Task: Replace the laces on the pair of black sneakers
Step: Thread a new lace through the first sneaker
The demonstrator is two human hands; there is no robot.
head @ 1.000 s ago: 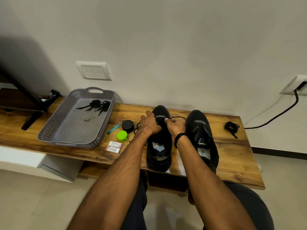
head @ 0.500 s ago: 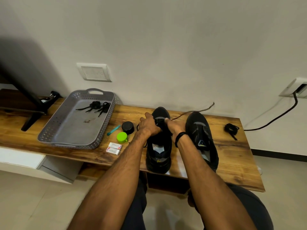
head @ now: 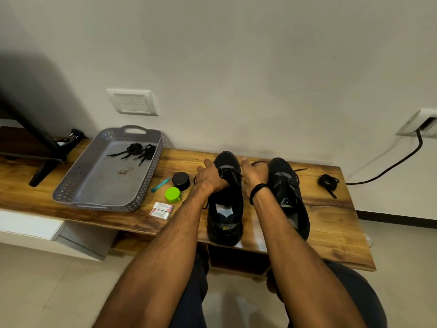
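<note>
A long wooden surface (head: 331, 223) fills the middle of the room. Toward its nine o'clock end sits a grey perforated tray (head: 71, 189), with two bundled black laces (head: 139, 150) lying in the tray's one o'clock corner.

Near the middle of the surface stand the two shoes, toes pointing to twelve. The left sneaker (head: 225, 218) has the right sneaker (head: 292, 204) just beside it at three o'clock.

The left hand (head: 210, 178) has its fingers curled over the left sneaker's laced part and grips it. The right hand (head: 254, 177) is between the shoes and blurred. I cannot tell whether it pinches the loose black lace (head: 301, 170), which runs toward three o'clock over the right sneaker.

At nine o'clock of the left sneaker lie a black round tin (head: 181, 181), a green cap (head: 172, 194), two small boxes (head: 161, 210) and a teal stick (head: 160, 184). A coiled black lace (head: 327, 182) lies at three o'clock of the right sneaker.
</note>
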